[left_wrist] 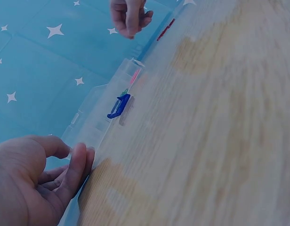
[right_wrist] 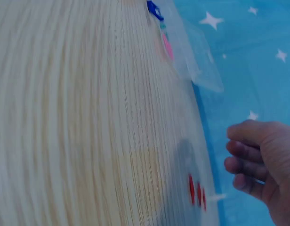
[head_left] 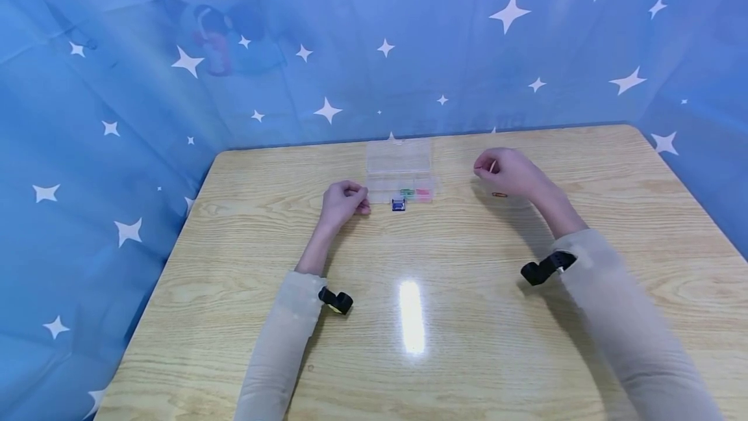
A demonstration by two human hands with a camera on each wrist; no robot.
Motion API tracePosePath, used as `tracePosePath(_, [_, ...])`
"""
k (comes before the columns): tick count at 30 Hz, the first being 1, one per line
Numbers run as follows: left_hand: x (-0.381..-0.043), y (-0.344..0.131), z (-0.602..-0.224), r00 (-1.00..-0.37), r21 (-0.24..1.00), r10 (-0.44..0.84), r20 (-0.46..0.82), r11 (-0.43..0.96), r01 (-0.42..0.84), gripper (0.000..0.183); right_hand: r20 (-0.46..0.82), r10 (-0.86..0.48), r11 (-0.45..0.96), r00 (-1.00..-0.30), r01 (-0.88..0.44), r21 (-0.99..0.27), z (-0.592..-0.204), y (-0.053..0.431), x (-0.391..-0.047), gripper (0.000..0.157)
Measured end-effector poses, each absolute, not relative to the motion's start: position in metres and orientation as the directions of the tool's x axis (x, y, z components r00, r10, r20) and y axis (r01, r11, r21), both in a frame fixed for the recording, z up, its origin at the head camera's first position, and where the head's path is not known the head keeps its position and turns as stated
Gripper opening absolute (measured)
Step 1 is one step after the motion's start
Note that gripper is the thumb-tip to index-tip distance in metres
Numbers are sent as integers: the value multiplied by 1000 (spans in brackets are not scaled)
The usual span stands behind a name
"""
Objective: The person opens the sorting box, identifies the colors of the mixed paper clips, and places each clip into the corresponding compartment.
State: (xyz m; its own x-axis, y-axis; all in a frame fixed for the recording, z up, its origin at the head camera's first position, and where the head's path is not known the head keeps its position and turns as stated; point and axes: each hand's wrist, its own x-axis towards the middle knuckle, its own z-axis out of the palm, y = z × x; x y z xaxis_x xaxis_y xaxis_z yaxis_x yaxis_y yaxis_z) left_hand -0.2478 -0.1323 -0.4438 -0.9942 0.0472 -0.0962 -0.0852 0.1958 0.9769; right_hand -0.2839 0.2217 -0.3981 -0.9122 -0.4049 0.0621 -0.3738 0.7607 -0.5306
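Note:
A clear plastic box [head_left: 403,186] with compartments stands near the back of the table, its transparent lid [head_left: 398,156] raised. Small green pieces [head_left: 407,193] and pink pieces [head_left: 423,193] lie in its right part. At its front edge is a small dark blue clip-like piece [head_left: 398,204]. My left hand [head_left: 343,203] holds the box's left corner between thumb and fingers. Off to the right, my right hand [head_left: 507,171] hovers with loosely bent fingers, and I see nothing in them. Below it on the table lie three thin red pieces [right_wrist: 198,193], too blurred to name.
A blue cloth [head_left: 350,83] with white stars hangs behind the wooden table [head_left: 374,265] and along its sides. Black wrist cameras are strapped over both pale sleeves [head_left: 608,297]. A bright light reflection lies on the tabletop.

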Motion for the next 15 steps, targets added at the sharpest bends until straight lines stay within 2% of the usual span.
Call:
tracePosePath(5, [-243,-132,-431,-990,975,68,-126,191,-111,21,30,-364,796,-931,-327,-509,-398,242,-287,21])
tracePosePath(15, [-248,-132,-445,-994,976,41,-104,195,-95,17,59,-339,813,-939,-323,-485,-407,270,-291,17])
